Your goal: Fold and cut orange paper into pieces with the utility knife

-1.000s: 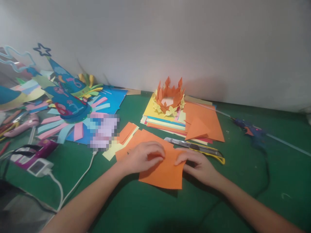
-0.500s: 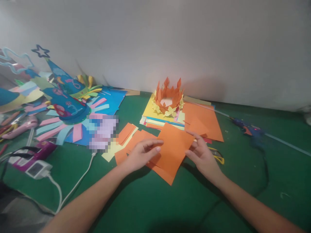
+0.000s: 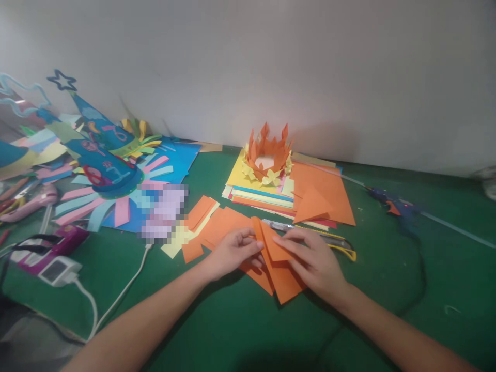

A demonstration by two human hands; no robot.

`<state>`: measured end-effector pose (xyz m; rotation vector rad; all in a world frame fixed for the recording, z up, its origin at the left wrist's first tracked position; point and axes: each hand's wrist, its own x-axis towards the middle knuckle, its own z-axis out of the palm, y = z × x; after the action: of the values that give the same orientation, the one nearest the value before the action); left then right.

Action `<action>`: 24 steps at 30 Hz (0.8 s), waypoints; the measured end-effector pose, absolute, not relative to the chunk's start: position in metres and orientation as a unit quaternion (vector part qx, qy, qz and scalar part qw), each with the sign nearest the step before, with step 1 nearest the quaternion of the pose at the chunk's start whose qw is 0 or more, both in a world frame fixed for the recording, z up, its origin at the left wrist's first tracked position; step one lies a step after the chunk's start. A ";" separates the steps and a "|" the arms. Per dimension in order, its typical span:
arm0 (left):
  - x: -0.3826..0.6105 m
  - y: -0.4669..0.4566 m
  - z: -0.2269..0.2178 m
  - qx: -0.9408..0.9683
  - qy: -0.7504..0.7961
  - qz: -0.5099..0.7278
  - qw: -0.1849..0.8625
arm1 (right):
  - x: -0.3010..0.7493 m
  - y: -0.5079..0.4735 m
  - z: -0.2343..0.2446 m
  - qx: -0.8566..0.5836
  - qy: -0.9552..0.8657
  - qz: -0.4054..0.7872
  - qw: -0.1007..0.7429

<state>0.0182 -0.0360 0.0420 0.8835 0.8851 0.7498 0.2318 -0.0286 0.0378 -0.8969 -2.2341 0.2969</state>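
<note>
An orange paper sheet (image 3: 282, 276) lies folded on the green table (image 3: 217, 320) between my hands. My left hand (image 3: 232, 250) pinches its left edge with curled fingers. My right hand (image 3: 313, 261) presses flat on the folded flap, fingers stretched toward the left. Under the sheet lie more orange paper pieces (image 3: 220, 227). A yellow-and-grey utility knife (image 3: 329, 240) lies just behind my right hand.
An orange paper crown (image 3: 268, 155) stands on a stack of coloured paper (image 3: 259, 194) with orange sheets (image 3: 323, 199). Blue paper cone hats (image 3: 103, 152) and strips sit at left, a plug with white cable (image 3: 58, 268), a glue gun (image 3: 393, 204) at right.
The orange sheet was lifted and turned half a second ago; now it lies folded over on the table, with my right hand pressing on it and my left holding its edge.
</note>
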 end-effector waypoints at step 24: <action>0.015 -0.036 0.036 0.428 0.476 0.392 0.660 | 0.209 -0.020 0.054 -0.443 -0.670 0.561 0.199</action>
<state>0.0154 -0.0356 0.0360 0.9692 1.0761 0.8880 0.2092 -0.0203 0.0535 -1.2387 -1.8753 1.5705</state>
